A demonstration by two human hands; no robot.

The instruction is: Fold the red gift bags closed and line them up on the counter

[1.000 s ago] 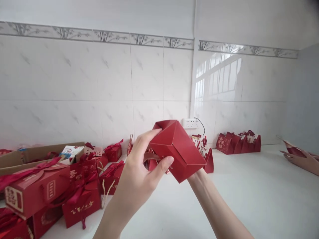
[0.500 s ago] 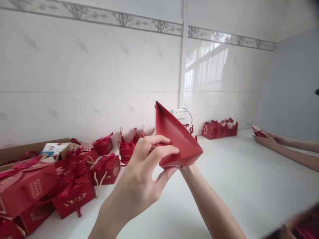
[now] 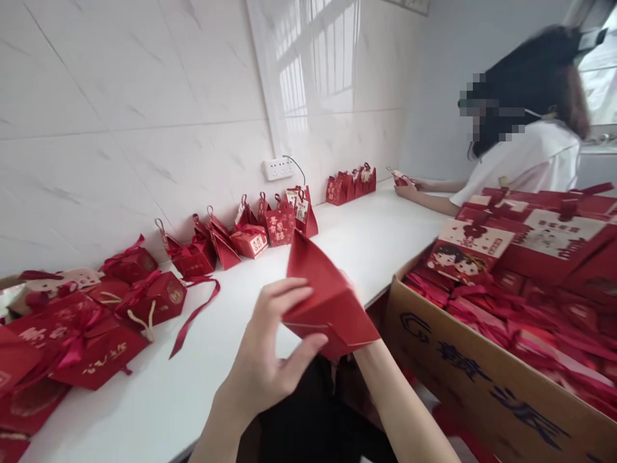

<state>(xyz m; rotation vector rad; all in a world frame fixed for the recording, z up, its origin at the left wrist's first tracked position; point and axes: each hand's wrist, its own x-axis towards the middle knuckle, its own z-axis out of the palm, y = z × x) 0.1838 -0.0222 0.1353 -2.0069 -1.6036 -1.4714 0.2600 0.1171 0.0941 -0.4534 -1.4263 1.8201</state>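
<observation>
In the head view, my left hand [image 3: 264, 355] pinches the box [image 3: 328, 310] between thumb and fingers, held up by the table [image 3: 212, 366] edge; my right hand [image 3: 365, 354] is mostly behind it, grip untellable. I'd press lightly, along the folds, to avoid denting panels.

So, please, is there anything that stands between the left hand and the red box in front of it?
Nothing visible does. The left hand has its bare fingers directly against the red box, with the thumb at its lower part.
</observation>
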